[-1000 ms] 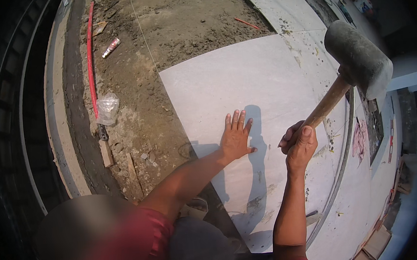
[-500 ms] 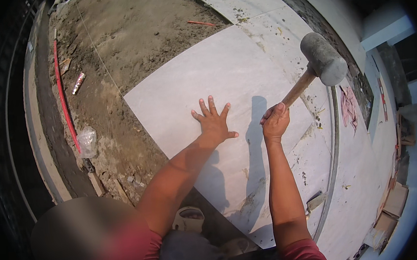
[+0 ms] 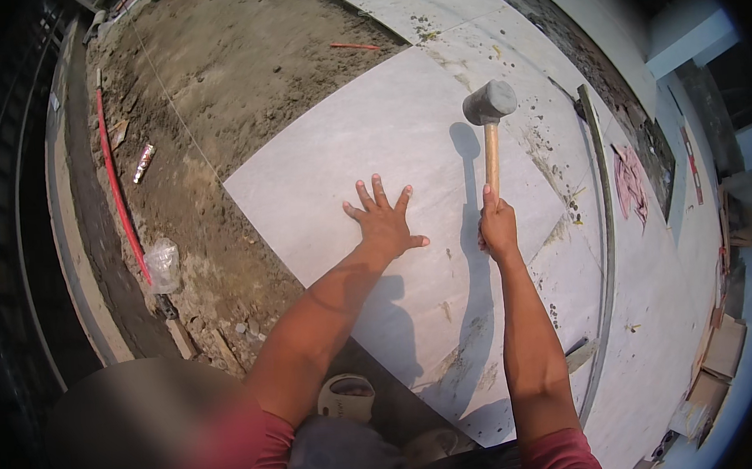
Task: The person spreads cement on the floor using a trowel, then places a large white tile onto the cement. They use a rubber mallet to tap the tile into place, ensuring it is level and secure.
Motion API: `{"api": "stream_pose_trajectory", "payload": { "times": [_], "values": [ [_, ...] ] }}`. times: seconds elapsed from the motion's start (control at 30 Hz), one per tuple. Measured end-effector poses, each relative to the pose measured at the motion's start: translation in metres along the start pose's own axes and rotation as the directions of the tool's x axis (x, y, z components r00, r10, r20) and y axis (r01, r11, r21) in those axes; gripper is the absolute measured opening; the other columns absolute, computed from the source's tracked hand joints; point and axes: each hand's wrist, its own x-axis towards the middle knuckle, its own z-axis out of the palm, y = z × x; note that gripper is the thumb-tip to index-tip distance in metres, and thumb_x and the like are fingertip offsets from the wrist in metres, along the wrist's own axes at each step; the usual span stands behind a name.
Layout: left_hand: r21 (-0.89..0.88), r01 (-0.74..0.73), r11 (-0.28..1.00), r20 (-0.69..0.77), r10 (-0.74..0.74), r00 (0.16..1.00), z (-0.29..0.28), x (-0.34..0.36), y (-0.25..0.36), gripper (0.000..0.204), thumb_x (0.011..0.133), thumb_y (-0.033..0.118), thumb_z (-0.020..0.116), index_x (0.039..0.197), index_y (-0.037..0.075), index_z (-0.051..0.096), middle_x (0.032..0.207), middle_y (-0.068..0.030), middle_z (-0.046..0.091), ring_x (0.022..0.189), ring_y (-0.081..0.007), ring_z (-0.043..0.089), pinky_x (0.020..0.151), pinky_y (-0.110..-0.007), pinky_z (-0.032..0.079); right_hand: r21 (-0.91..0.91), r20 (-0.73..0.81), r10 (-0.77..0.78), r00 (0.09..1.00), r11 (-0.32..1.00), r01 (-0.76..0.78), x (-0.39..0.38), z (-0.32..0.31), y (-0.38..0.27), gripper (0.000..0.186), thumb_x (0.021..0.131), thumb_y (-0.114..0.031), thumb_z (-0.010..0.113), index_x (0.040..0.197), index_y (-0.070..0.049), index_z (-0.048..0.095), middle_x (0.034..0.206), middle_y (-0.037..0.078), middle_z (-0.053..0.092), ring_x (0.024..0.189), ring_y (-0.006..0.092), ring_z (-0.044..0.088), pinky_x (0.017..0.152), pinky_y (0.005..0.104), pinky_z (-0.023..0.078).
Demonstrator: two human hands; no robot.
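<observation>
A large pale floor tile (image 3: 317,143) lies with its left edge against bare sandy soil. My left hand (image 3: 386,227) rests flat on the middle of it, fingers spread wide. To its right, my right hand (image 3: 498,228) is wrapped round the wooden handle of a rubber mallet (image 3: 491,103), thumb along the handle. The grey mallet head points away from me and is held up over the tile's right part. Its shadow falls on the tile just left of the handle, apart from the head.
Damp sandy soil (image 3: 234,79) with a taut string fills the upper left. A red hose (image 3: 113,183) and a clear plastic bag (image 3: 163,265) lie there. On the right are a long metal bar (image 3: 603,219), a pink cloth (image 3: 629,184) and cardboard boxes (image 3: 722,348).
The mallet has swung left and its head has turned, now more directly beyond my right hand. My right forearm has shifted slightly right. My left hand keeps its place on the tile.
</observation>
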Motion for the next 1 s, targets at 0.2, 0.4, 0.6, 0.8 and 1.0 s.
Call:
{"api": "stream_pose_trajectory", "payload": {
  "times": [0.2, 0.4, 0.6, 0.8, 1.0],
  "values": [
    [0.049, 0.023, 0.999, 0.028, -0.024, 0.999, -0.006, 0.000, -0.001, 0.117, 0.071, 0.082, 0.060, 0.159, 0.028, 0.007, 0.159, -0.0321, -0.009, 0.142, -0.0596, -0.011, 0.103, -0.079, 0.014, 0.293, -0.324, -0.333, 0.885, 0.855, 0.429, -0.040, -0.023, -0.013, 0.046, 0.103, -0.046, 0.045, 0.077, -0.008, 0.045, 0.053, -0.001, 0.042, 0.041, 0.0084, 0.042, 0.038, 0.0256, 0.037],
    [0.168, 0.048, 0.985, 0.060, -0.059, 0.996, -0.008, 0.007, 0.001, 0.118, 0.071, 0.084, 0.058, 0.159, 0.027, 0.003, 0.158, -0.0332, -0.009, 0.142, -0.0603, -0.005, 0.102, -0.077, 0.024, 0.002, -0.057, 0.067, 0.996, 0.998, -0.067, -0.016, -0.045, 0.002, 0.058, 0.100, -0.053, 0.048, 0.071, -0.003, 0.050, 0.056, 0.007, 0.050, 0.049, 0.0172, 0.052, 0.051, 0.0339, 0.045],
    [0.236, 0.088, 0.968, 0.117, -0.118, 0.986, -0.009, 0.007, 0.014, 0.120, 0.071, 0.083, 0.059, 0.159, 0.027, -0.001, 0.158, -0.0333, -0.008, 0.143, -0.0597, -0.001, 0.100, -0.075, 0.030, 0.114, -0.394, -0.420, 0.818, 0.861, 0.496, -0.032, -0.051, 0.032, 0.040, 0.098, -0.038, 0.059, 0.083, -0.002, 0.051, 0.063, 0.014, 0.056, 0.057, 0.0246, 0.057, 0.056, 0.0368, 0.046],
    [0.314, 0.085, 0.946, 0.184, -0.148, 0.972, -0.026, 0.010, 0.034, 0.124, 0.072, 0.080, 0.062, 0.158, 0.021, -0.005, 0.156, -0.0376, -0.004, 0.142, -0.0617, 0.003, 0.104, -0.069, 0.033, -0.185, -0.069, -0.019, 0.997, 0.983, 0.006, 0.006, -0.075, 0.048, 0.050, 0.099, -0.045, 0.052, 0.104, 0.004, 0.061, 0.086, 0.026, 0.066, 0.085, 0.0426, 0.066, 0.078, 0.0503, 0.052],
    [0.234, -0.119, 0.965, 0.328, 0.037, 0.944, -0.048, 0.015, -0.016, 0.101, 0.084, 0.070, 0.057, 0.151, -0.001, 0.030, 0.144, -0.0380, 0.037, 0.135, -0.0405, 0.044, 0.108, -0.040, 0.041, -0.541, -0.166, -0.304, 0.938, 0.823, 0.171, 0.037, -0.043, 0.066, 0.042, 0.093, -0.041, 0.061, 0.100, 0.001, 0.062, 0.105, 0.019, 0.056, 0.099, 0.0376, 0.059, 0.087, 0.0480, 0.049]
  ]
}}
